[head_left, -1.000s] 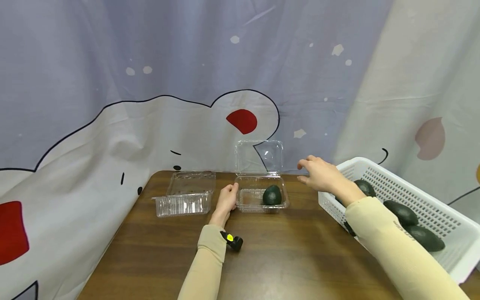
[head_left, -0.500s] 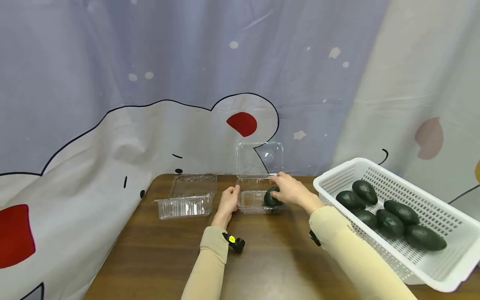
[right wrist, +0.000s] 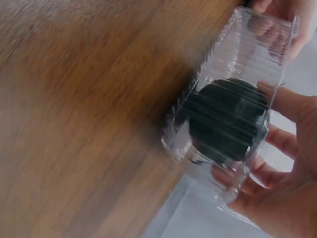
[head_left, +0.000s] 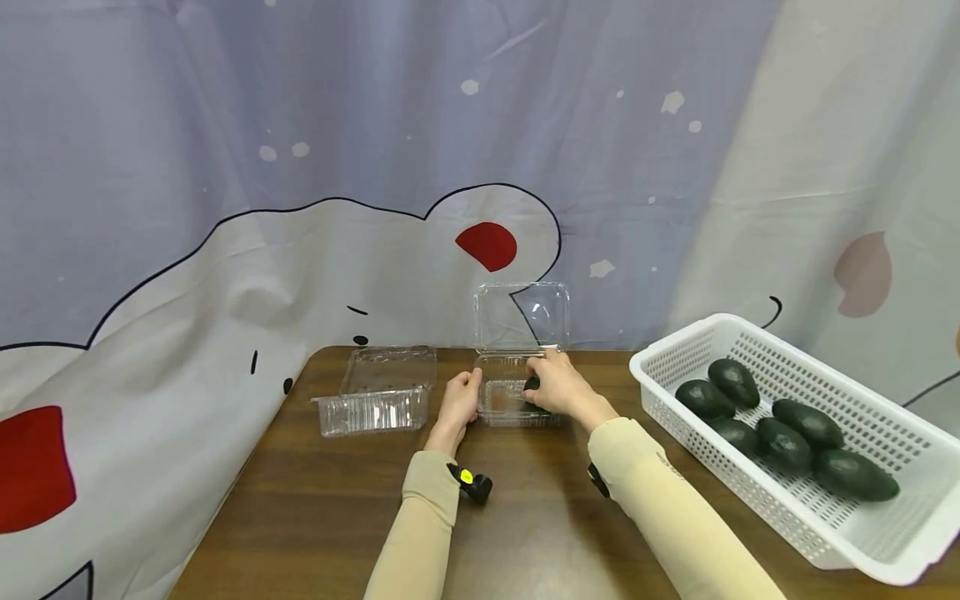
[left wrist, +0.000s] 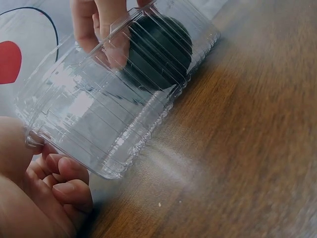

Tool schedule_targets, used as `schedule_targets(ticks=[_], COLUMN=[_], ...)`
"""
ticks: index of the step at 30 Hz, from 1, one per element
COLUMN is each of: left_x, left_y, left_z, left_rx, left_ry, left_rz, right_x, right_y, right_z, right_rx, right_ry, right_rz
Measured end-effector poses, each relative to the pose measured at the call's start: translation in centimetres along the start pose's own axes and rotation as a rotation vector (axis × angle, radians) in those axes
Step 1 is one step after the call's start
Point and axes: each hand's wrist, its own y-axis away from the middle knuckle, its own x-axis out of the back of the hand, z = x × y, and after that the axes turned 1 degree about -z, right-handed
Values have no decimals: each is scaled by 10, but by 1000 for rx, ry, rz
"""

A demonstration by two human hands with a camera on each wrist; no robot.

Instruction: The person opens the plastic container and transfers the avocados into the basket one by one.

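A clear plastic clamshell container [head_left: 501,407] stands on the table, its lid [head_left: 517,317] raised at the back. My left hand [head_left: 456,402] pinches its left rim, with the thumb at the edge and the other fingers curled below in the left wrist view. Inside, toward the right end, lies one dark green avocado [left wrist: 161,54]. My right hand [head_left: 558,387] reaches in from above and grips this avocado, thumb on one side and fingers on the other. The right wrist view shows the avocado [right wrist: 225,121] through the container's ribbed wall.
On the right, a white perforated basket [head_left: 862,392] holds several avocados [head_left: 855,475]. Another open clear container [head_left: 372,411] sits to the left of my left hand. Behind the wooden table [head_left: 517,533] hangs a printed curtain [head_left: 375,125].
My right hand has moved left from beside the basket into the container and taken hold of the avocado there. My left hand has stayed at the container's rim.
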Motion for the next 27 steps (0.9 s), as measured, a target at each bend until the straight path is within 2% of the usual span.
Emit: schedule_targets(ticks=[9,15,27], left_x=[-2,-2,-1], left_y=[1,1,-1], left_z=[1,2,2], left_rx=[-4,3,11], left_ry=[-1,-3,8], left_rz=[-7,-4,-5], right_x=[-19,-28,-28], right_y=[-6,-10,-13], right_z=[-4,-6,-9], right_rx=[-59,-66,-64], right_ry=[-128,-137,-165], right_rz=[-15,-14,-20])
